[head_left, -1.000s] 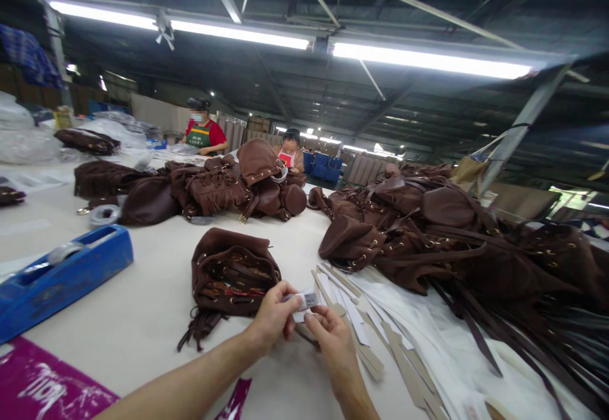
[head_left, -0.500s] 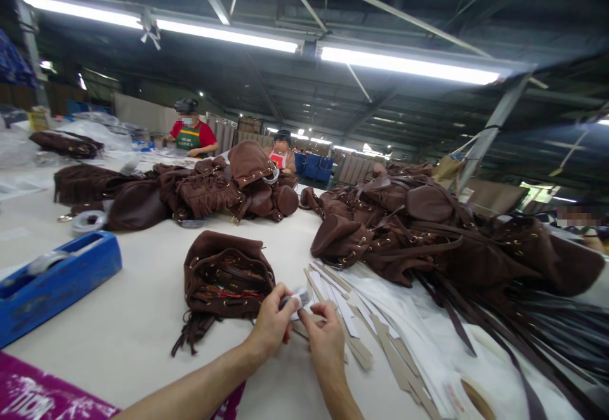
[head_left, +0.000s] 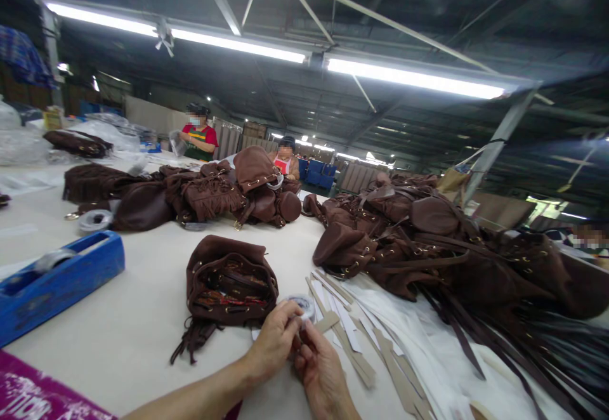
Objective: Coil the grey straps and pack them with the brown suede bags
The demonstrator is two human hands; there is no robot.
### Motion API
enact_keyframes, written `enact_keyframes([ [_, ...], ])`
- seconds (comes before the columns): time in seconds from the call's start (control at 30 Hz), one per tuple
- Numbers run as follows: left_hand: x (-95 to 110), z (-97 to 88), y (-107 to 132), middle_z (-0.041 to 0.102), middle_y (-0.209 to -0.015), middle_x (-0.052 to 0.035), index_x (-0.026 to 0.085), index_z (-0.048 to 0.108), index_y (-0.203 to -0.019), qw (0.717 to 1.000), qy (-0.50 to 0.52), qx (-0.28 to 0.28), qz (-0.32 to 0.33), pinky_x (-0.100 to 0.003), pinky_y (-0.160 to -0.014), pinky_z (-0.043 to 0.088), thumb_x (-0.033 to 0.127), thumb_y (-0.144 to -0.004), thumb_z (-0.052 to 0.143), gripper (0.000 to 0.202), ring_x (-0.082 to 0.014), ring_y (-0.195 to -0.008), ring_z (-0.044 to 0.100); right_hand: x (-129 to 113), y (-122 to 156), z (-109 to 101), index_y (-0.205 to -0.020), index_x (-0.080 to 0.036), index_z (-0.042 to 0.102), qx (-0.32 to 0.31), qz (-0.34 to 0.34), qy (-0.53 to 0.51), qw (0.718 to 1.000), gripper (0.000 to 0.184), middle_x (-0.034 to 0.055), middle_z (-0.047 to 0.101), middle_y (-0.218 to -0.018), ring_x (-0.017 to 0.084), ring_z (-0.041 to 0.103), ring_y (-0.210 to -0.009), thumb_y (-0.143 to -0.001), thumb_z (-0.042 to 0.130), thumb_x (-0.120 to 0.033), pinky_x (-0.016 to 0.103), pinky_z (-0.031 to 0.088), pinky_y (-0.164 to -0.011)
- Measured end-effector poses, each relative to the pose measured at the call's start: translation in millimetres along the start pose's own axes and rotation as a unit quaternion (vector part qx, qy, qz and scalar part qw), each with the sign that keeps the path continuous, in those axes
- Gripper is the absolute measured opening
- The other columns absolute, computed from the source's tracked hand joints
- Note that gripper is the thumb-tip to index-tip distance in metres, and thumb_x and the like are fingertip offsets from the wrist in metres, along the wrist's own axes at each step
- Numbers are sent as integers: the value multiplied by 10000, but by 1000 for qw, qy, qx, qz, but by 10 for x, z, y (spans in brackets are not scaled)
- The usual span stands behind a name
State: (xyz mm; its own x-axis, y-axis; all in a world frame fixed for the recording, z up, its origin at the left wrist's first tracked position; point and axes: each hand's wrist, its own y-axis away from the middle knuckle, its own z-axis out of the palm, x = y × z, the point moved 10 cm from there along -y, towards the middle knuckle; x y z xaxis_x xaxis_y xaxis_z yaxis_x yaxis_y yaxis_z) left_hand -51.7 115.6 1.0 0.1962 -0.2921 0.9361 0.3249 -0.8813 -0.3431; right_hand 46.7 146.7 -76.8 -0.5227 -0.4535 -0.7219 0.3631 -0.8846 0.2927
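Note:
My left hand (head_left: 275, 339) is closed with its fingertips at the near edge of a roll of clear tape (head_left: 304, 304), gripping it. Against those fingertips is my right hand (head_left: 320, 364), its thumb and fingers pinched together. What lies in that pinch is hidden by the fingers. Just left of the hands stands a dark brown drawstring bag (head_left: 232, 311), its mouth gaping and showing a patterned lining. A brown tassel (head_left: 193, 336) hangs from its left side onto the white table (head_left: 147, 337).
Grey and white card strips (head_left: 354, 325) lie right of my hands. Brown bags (head_left: 404, 217) are heaped behind, with another pile (head_left: 204, 195) to the left. A blue tape dispenser (head_left: 71, 280) stands at left, near another tape roll (head_left: 95, 220). Two co-workers (head_left: 200, 137) are across the table.
My hands have drawn closer together and slightly lower, and the tape roll now shows its round face. The view has shifted a little. The co-worker in red now lifts a clear sheet.

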Motion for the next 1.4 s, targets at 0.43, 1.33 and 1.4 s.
enact_keyframes([
  [0.43,176,-32,46,579,-862,-47,192,590,-829,997,-55,-55,19,-280,-771,405,228,-866,401,195,-197,-836,539,195,-15,221,-776,-151,698,-93,116,-78,986,409,5,698,-666,87,610,-565,-456,929,-258,113,389,-406],
  [1.33,195,-1,50,637,-947,-82,181,668,-940,981,-88,-94,148,-289,-840,471,278,-940,404,281,-189,-910,585,312,-7,224,-608,-153,514,-91,177,-177,964,497,-179,328,-438,-40,229,-330,-392,950,-252,90,344,-356],
  [1.4,119,2,37,623,-1086,-91,194,664,-1010,986,-75,-109,103,-276,-761,508,292,-923,432,266,-174,-850,610,273,-13,234,-622,-161,511,-83,173,-164,968,491,-177,338,-444,-40,221,-327,-414,943,-266,86,350,-362],
])
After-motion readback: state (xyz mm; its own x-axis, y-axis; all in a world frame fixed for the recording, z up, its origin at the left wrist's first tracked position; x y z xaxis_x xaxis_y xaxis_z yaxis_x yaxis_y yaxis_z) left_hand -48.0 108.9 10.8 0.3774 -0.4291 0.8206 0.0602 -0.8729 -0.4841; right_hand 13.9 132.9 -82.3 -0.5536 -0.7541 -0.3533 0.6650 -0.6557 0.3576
